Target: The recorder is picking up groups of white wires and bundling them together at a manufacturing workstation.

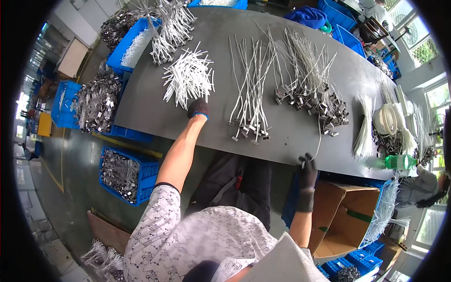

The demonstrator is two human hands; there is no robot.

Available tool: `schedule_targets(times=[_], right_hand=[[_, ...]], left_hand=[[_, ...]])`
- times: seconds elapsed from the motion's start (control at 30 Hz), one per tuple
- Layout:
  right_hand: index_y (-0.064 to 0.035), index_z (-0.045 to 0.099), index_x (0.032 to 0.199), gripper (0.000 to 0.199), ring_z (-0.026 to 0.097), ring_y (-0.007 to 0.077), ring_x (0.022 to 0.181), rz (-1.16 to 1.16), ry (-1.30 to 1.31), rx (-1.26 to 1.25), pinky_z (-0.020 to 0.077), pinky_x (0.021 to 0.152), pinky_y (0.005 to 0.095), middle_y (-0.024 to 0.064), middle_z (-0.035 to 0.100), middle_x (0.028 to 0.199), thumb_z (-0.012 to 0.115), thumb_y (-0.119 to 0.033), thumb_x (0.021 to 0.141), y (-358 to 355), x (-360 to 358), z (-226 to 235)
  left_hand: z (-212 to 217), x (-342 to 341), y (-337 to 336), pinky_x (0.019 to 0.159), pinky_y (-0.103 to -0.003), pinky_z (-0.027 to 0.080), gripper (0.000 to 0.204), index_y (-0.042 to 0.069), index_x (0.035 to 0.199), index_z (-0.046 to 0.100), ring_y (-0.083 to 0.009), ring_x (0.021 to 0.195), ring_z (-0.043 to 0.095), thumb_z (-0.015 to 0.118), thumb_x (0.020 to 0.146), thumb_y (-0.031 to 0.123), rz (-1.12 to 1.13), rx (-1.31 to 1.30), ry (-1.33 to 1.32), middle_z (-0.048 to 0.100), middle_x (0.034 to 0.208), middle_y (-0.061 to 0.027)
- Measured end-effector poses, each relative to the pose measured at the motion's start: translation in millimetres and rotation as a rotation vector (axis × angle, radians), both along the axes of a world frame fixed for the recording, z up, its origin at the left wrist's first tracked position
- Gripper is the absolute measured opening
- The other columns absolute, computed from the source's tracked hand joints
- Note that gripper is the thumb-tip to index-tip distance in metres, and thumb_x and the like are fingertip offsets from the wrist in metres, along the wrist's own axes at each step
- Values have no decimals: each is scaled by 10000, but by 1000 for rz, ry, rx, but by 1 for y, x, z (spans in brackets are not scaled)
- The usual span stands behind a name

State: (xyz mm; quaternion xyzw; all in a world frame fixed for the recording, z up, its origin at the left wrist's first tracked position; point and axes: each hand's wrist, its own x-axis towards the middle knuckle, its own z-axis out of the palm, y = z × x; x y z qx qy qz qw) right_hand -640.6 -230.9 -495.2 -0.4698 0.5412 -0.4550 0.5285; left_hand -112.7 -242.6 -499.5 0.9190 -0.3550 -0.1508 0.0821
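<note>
My left hand (198, 108), in a dark glove with a blue cuff, rests at the near edge of a pile of short white tubes (189, 77); its fingers are hidden. Off the table's front edge, my right hand (307, 170), in a black glove, is closed around a thin wire (320, 141). This wire runs up toward a heap of wires with metal clips (324, 105) at the right. Between the two piles lies a loose bunch of wires sleeved in white tubes (251, 105), their clip ends toward me.
The grey table (225, 28) carries more white-tubed bundles (171, 28) at far left. At right are a white wire bundle (364, 127), a tape roll (385, 119) and a green bottle (400, 162). A cardboard box (343, 216) and a blue crate (127, 175) stand below.
</note>
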Motion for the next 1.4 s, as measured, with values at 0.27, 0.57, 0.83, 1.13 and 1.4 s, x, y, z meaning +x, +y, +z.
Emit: schedule_targets(times=[0.27, 0.57, 0.83, 1.13, 1.4], right_hand=[[-44, 698, 958, 190, 684, 351, 881, 1306, 1100, 464, 548, 815, 431, 181, 710, 922, 535, -130, 909, 228, -164, -152], [-59, 717, 954, 206, 685, 387, 939, 854, 1243, -24, 552, 829, 464, 196, 711, 975, 533, -128, 893, 275, -131, -132], [-95, 717, 1064, 245, 676, 410, 965, 754, 1029, 378, 538, 826, 483, 214, 708, 980, 540, -159, 908, 290, -138, -144], [-126, 690, 1099, 243, 688, 399, 947, 710, 1152, -224, 555, 796, 486, 191, 717, 967, 558, -222, 918, 170, 3, 1], [-172, 704, 1131, 275, 693, 384, 974, 841, 1327, 80, 560, 806, 495, 177, 720, 1032, 550, -211, 906, 182, -35, -5]], left_hand=[[-26, 17, 25, 841, -487, 559, 332, 21, 933, 751, -412, 967, 699, 672, 822, 323, -26, -126, 116, 712, 999, -259], [-17, 11, 8, 933, -480, 546, 346, 85, 1132, 720, -379, 1128, 660, 588, 881, 282, -20, -43, 63, 685, 1206, -200], [-16, 37, 79, 667, -343, 573, 180, 60, 927, 705, -204, 801, 704, 699, 886, 236, 452, -384, 1099, 720, 889, -96], [91, -166, 33, 665, -381, 628, 95, 20, 973, 610, -228, 736, 713, 641, 954, 108, 304, -1000, 1709, 693, 874, -113], [139, -178, 19, 612, -310, 586, 135, 28, 958, 577, -180, 675, 704, 596, 1006, 153, 201, -1389, 1236, 709, 830, -101]])
